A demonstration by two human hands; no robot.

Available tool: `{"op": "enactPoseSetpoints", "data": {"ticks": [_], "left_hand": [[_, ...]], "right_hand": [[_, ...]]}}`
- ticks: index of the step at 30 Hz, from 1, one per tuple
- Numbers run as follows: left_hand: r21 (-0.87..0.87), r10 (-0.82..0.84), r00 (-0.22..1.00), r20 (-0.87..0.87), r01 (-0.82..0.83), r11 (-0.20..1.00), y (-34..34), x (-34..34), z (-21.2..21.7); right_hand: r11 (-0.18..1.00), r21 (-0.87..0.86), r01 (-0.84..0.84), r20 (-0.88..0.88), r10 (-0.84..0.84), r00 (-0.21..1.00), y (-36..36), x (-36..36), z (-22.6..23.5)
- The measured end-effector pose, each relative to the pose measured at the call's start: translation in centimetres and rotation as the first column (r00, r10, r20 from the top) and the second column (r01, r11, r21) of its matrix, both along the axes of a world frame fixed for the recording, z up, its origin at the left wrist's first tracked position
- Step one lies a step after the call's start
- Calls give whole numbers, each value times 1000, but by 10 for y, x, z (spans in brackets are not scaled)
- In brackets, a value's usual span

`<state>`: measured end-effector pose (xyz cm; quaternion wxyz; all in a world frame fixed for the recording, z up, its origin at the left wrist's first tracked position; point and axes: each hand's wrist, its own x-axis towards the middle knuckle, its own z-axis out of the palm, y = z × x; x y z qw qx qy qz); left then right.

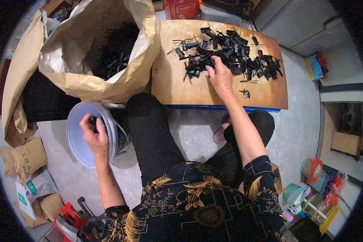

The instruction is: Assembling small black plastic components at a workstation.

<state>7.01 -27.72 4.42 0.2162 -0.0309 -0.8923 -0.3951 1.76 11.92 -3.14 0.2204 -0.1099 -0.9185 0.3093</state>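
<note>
My left hand (96, 135) hangs over the mouth of a white plastic bucket (74, 147), its fingers curled round a small black plastic part (93, 120). At the near edge of a loose pile of black plastic parts (232, 50), my right hand (222, 80) reaches down with thumb and forefinger closed about one of them. Thin prongs stick out of many of these parts. The pile lies on a wooden board (169, 86). A small separate piece (246, 94) rests near the board's front edge. What the left palm covers is hidden.
A large open woven sack (121, 86) with black parts inside stands left of the board, behind the bucket. Filled bags (28, 159) and a red object (70, 218) are at lower left. Baskets (310, 169) and plastic items stand at right. My knees are under the board's front edge.
</note>
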Motion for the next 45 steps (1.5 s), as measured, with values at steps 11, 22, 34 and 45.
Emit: {"op": "enactPoseSetpoints", "data": {"ticks": [11, 22, 34, 45], "left_hand": [[-597, 187, 982, -33, -170, 784, -114, 3, -52], [5, -520, 851, -65, 522, 853, 117, 8, 40], [621, -890, 350, 292, 638, 455, 213, -5, -17], [739, -902, 173, 396, 523, 425, 208, 3, -27]], "right_hand": [[686, -727, 36, 75, 27, 997, 22, -12, -3], [671, -720, 176, 190, -53, 980, 52, 10, 2], [520, -853, -44, 234, 456, 859, 10, 104, 69], [507, -855, -106, 211, 529, 822, -10, 124, 57]]}}
